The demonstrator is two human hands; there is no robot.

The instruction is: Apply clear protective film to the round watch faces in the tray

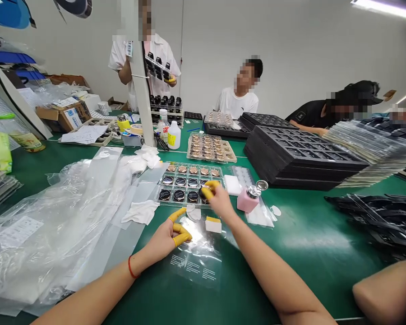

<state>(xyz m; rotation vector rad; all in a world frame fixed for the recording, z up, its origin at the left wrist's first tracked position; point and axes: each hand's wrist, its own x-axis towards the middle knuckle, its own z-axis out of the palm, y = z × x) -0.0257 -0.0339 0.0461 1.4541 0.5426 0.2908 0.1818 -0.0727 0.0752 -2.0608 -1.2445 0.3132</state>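
Note:
My right hand [219, 201], with yellow finger cots, reaches over the near right corner of a clear compartment tray [149, 198]. Its fingers pinch a round black watch head [201, 194], partly covered by them. Rows of black round watch heads [179, 195] and gold-coloured ones [193, 170] sit in the tray. My left hand [167, 234], also in yellow finger cots, is open with its fingers apart, holding nothing. It hovers by a clear printed plastic bag [196, 266]. White round pads [193, 212] and a yellow-and-white block [213, 225] lie between my hands.
A pink pump bottle [247, 200] stands right of the tray. Stacked black foam trays [301, 158] rise behind it. Black straps [375, 221] lie at right. Plastic bags [54, 216] cover the left. Another gold-filled tray [206, 148] is farther back. Several people are around the table.

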